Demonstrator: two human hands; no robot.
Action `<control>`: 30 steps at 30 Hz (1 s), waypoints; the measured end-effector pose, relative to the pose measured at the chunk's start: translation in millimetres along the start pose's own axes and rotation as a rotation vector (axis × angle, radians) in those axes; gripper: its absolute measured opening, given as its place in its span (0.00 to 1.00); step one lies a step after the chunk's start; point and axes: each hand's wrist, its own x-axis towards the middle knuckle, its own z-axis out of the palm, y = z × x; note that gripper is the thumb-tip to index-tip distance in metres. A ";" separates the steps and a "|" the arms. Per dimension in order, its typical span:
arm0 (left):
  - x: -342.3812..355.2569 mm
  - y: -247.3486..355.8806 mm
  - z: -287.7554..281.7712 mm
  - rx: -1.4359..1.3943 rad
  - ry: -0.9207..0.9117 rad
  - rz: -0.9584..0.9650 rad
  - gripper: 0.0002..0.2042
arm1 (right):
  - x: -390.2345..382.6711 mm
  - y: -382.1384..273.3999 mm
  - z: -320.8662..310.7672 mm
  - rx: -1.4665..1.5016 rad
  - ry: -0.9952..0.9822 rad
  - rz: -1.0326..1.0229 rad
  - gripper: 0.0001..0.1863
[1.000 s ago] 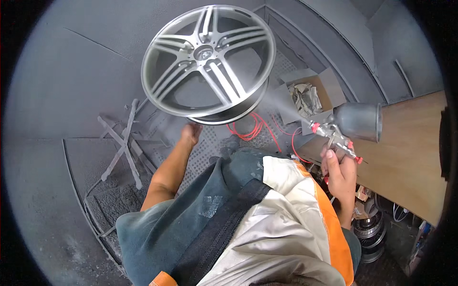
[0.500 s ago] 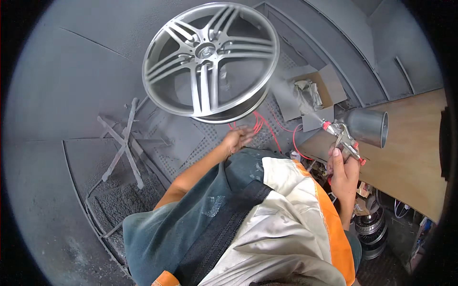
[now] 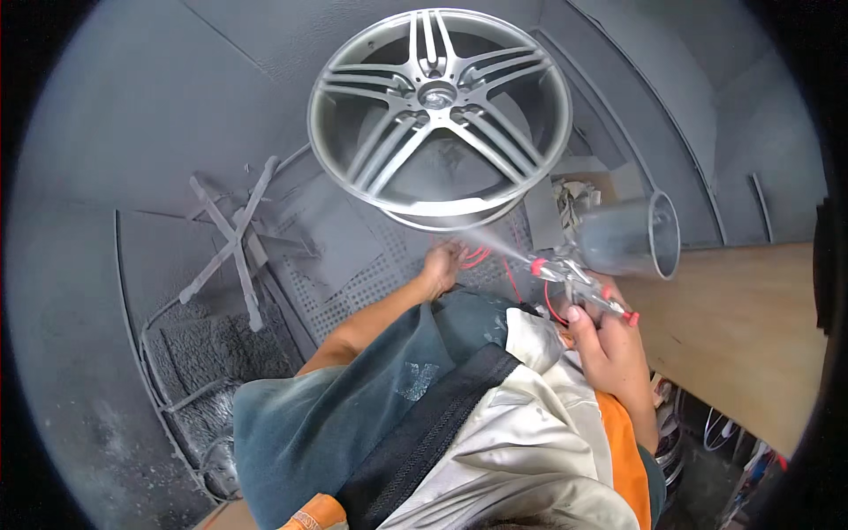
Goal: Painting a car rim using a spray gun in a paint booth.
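Note:
My right hand [image 3: 609, 344] is closed round the handle of a metal spray gun [image 3: 579, 287] with red fittings and a large grey cup [image 3: 632, 237]. A pale mist leaves its nozzle toward the lower rim of a silver alloy wheel [image 3: 437, 95]. The wheel hangs or stands in front of me, its spoked face toward me; what bears it is hidden. Below the wheel, my left hand [image 3: 443, 265] has its fingers curled at loops of thin red hose [image 3: 477, 257], which it seems to grip. The hand does not touch the wheel.
A paint-dusted cross-shaped stand [image 3: 237, 234] is at left, above a rough dark grey mat [image 3: 221, 353]. An open cardboard box [image 3: 618, 181] with crumpled paper lies behind the gun. At right is a wooden board [image 3: 733, 327]. Grey walls [image 3: 132, 115] surround the wheel.
The wheel has turned, so its spokes point differently, and it appears further right in view. My right hand has brought the spray gun left, nearer the wheel's lower rim. The left hand stays below the wheel.

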 end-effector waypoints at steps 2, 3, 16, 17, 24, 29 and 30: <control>-4.0 4.5 -0.6 0.041 0.063 -0.030 0.24 | 29.5 -15.8 4.8 -0.021 -0.053 -0.240 0.12; -4.6 6.1 4.1 0.029 0.052 -0.033 0.24 | 42.7 -26.2 7.2 -0.038 -0.055 -0.241 0.12; 2.2 35.5 -11.0 0.132 0.044 -0.089 0.21 | 182.5 -80.3 -1.1 0.011 0.079 -0.204 0.12; 1.2 38.0 -10.5 0.161 0.020 -0.118 0.21 | 185.9 -80.8 -4.3 0.025 0.104 -0.141 0.13; 3.2 41.7 10.1 0.244 -0.013 -0.272 0.20 | 194.8 -50.8 -28.8 -0.151 0.326 -0.129 0.13; 20.7 31.4 10.2 0.261 -0.069 -0.391 0.20 | 173.9 1.8 -45.4 -0.381 0.511 -0.057 0.12; 22.6 29.9 11.6 0.257 -0.094 -0.418 0.20 | 164.6 10.4 -46.5 -0.383 0.516 -0.051 0.12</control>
